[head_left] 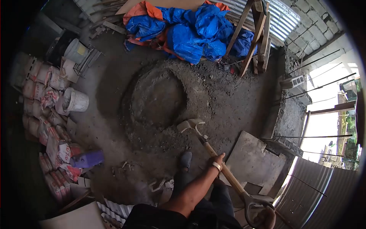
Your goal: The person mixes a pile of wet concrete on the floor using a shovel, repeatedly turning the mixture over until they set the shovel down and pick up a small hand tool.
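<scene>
"Where do we have the shovel?"

"It slants across our front, from the lower right up towards the middle of the floor. Its blade is at the near right edge of the ring of grey mix — whether it touches, we can't tell."

"And our hands?"

"Our left hand, with a pale band at the wrist, is wrapped snugly round the wooden shaft, fingers curled. Our right hand is down at the lower edge of our view, curled round the dark handle at the shaft's end."

"What lies inside the ring?"

"A wet, dark hollow, roughly round. One grey shoe of ours shows just on our side of the ring."

"What else do we see?"

"Stacked bags and a pale bucket to the left, a crumpled blue tarp beyond the ring — and a flat board on the floor, to the right of the shaft."
</scene>
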